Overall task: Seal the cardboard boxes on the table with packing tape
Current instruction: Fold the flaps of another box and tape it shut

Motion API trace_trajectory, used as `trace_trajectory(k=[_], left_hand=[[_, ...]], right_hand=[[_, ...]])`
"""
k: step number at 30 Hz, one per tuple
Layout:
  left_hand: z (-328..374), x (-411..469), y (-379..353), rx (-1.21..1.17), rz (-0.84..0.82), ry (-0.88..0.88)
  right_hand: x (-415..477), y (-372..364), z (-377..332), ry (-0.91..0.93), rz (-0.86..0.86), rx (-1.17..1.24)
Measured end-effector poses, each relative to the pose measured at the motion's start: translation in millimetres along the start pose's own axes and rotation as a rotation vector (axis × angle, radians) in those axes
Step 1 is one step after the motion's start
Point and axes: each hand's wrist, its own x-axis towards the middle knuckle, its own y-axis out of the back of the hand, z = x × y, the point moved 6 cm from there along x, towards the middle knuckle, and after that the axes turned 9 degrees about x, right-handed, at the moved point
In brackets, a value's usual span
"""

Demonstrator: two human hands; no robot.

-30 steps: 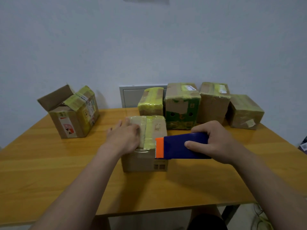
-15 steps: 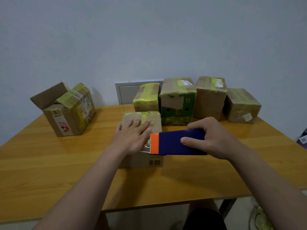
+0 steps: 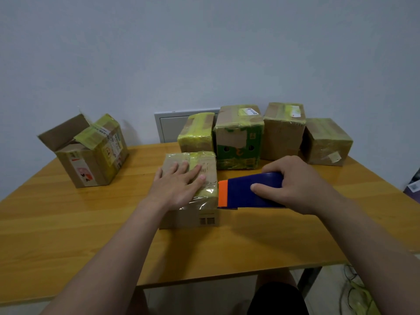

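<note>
L hand (image 3: 179, 189) is lying flat, fingers spread, pressing tape (image 3: 205, 197) onto top of the near box (image 3: 188, 218). R hand (image 3: 293, 185) is gripping the tape dispenser (image 3: 247, 192) just right of that box. Best approach, imo: pinning tape w/ L while tearing.

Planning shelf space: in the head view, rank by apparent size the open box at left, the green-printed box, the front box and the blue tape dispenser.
Largest: open box.
Next: front box and green-printed box look alike; the front one is nearer, so I won't rank them.
Smallest: blue tape dispenser.
</note>
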Motion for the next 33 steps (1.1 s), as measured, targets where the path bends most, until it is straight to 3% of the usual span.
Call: trace_trajectory(k=[2,5,7,11,25,33], left_hand=[[1,-1,0,0.001,-0.006,-0.005],[2,-3,2,-0.016,-0.020,-0.009],[3,-5,2,-0.030,-0.030,-0.016],[9,-2,7,-0.031,-0.087,-0.002],[22,3,9,0.032,-0.136,0.050],[9,4,0,0.019,-0.134,-0.027]], right_hand=[[5,0,-4,-0.013,0.017,-0.042],[11,0,0,-0.047,-0.009,-0.409],[6,2,13,-0.130,-0.018,-0.482],[0,2,23,-0.159,0.045,-0.276],[0,-15,10,-0.117,0.585,0.184],[16,-30,0,-0.118,0.625,0.410]])
